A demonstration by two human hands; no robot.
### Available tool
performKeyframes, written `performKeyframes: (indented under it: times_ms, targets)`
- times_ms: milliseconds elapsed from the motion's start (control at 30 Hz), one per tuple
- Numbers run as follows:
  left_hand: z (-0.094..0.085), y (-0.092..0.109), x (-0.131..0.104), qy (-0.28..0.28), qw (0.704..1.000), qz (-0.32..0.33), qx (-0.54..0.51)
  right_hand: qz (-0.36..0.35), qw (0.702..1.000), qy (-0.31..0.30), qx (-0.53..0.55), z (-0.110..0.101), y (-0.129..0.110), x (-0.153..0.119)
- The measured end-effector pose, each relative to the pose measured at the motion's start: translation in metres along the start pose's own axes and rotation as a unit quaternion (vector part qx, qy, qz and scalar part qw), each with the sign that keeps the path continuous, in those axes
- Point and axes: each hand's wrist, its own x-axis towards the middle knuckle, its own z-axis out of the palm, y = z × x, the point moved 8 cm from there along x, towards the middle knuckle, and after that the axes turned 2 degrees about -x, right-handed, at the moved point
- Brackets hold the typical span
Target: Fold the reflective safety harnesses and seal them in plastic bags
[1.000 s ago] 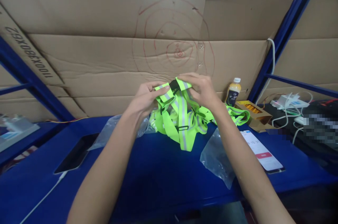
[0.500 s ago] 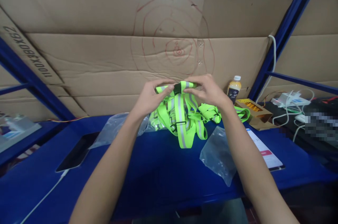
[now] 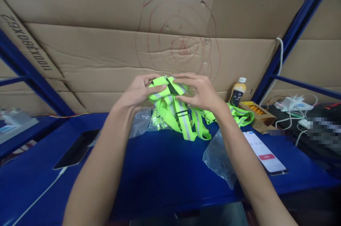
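Between my hands is a neon-yellow reflective strap harness point(image 3: 183, 121) with grey stripes and a black buckle point(image 3: 172, 89). My left hand point(image 3: 140, 89) grips a folded part of the webbing, its thumb lying along the top near the buckle. On the other side, my right hand point(image 3: 198, 89) pinches the strap right of the buckle between thumb and fingers. Loops with black slide adjusters hang below onto the blue table point(image 3: 160, 172). More neon strapping point(image 3: 241, 116) lies behind my right forearm.
Clear plastic bags point(image 3: 220, 158) lie on both sides of the harness. A dark phone point(image 3: 77, 149) with a cable is at left, a lit phone point(image 3: 266, 153) at right. A juice bottle point(image 3: 237, 92) and an open cardboard box point(image 3: 258, 114) stand behind, before a cardboard wall point(image 3: 106, 52).
My left hand has turned and shifted left, bringing a folded-over part of the strap up beside the buckle. The hanging loops have moved slightly. The view has shifted a little.
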Motion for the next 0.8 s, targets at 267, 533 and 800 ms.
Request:
performKeyframes:
  times_ms: [267, 533, 800]
  targets:
    - [0.025, 0.036, -0.014, -0.010, 0.958, 0.202, 0.202, 0.105, 0.992, -0.026, 0.064, -0.008, 0.022, -0.003]
    - [0.038, 0.025, -0.010, 0.064, 0.956, 0.218, 0.183, 0.138, 0.982, -0.088, 0.090, -0.014, 0.022, -0.009]
    - [0.039, -0.021, 0.002, 0.016, 0.994, -0.065, -0.091, 0.042, 0.998, -0.012, -0.046, -0.006, 0.024, -0.008]
